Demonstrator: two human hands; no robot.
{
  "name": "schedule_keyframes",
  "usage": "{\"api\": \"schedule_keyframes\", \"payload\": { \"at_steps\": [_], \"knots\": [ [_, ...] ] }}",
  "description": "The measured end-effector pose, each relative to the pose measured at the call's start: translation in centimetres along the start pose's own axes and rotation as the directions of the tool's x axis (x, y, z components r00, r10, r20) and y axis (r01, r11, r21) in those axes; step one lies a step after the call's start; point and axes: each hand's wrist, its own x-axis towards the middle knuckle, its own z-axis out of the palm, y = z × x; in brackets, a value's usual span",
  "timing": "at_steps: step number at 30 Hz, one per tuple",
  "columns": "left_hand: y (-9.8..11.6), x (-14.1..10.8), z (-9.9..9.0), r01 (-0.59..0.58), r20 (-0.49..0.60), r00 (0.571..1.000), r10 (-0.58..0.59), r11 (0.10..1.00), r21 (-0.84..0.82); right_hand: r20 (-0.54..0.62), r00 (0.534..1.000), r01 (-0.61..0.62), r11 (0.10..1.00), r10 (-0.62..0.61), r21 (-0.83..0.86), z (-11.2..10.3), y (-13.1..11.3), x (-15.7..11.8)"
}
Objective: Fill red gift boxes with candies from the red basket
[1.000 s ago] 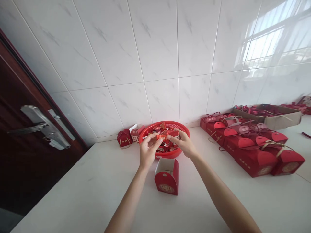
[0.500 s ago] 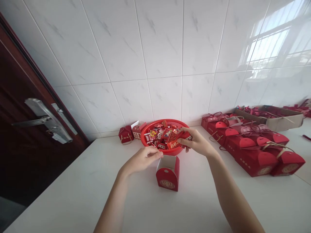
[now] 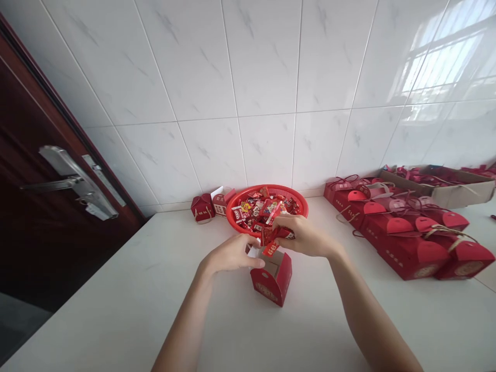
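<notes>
An open red box [image 3: 272,283] stands upright on the white table, its pale inside showing. My left hand [image 3: 231,254] is at the box's left upper edge, thumb and fingers closing on its rim. Above the box opening, my right hand [image 3: 303,235] grips several red-wrapped candies [image 3: 270,241]. Just behind my hands sits a red plastic basket [image 3: 303,202] filled with wrapped candies. The bottom of the box is mostly hidden from view.
Two small boxes [image 3: 202,207] stand by the tiled wall, left of the basket. Rows of red boxes with cord handles [image 3: 399,232] fill the right side. Behind them lies a cardboard tray [image 3: 463,192] of red items. A dark red door [image 3: 46,206] is at the left.
My right hand has moved from the basket, left and down over the open box, with candies in it. My left hand has come onto the box's edge, and the box has turned slightly.
</notes>
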Motion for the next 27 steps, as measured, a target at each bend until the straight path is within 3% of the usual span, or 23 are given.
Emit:
{"api": "schedule_keyframes", "payload": {
  "at_steps": [4, 8, 15, 21, 27],
  "knots": [
    [0.0, 0.0, 0.0, -0.033, 0.047, 0.998, 0.034, 0.999, -0.02, 0.105, 0.994, 0.019, 1.0, -0.017, -0.014, 0.3, -0.4, 0.0],
    [-0.1, -0.2, 0.1, 0.029, 0.044, 0.999, -0.028, 0.999, -0.028, 0.269, 0.963, 0.0, 1.0, 0.003, -0.013, 0.7, -0.7, 0.2],
    [0.2, -0.5, 0.2, -0.011, 0.015, 1.0, 0.011, 1.0, -0.029, 0.214, 0.968, -0.102, 0.983, 0.133, -0.153, 0.8, -0.3, 0.1],
    [-0.1, -0.3, 0.3, -0.044, 0.031, 0.998, 0.045, 0.998, -0.045, 0.251, 0.968, -0.004, 0.999, 0.017, -0.049, 0.9, -1.0, -0.1],
    [-0.6, -0.2, 0.2, -0.083, 0.038, 0.996, 0.086, 0.994, -0.077, 0.286, 0.958, 0.007, 0.999, 0.007, -0.048, 1.3, -1.2, -0.2]
  ]
}}
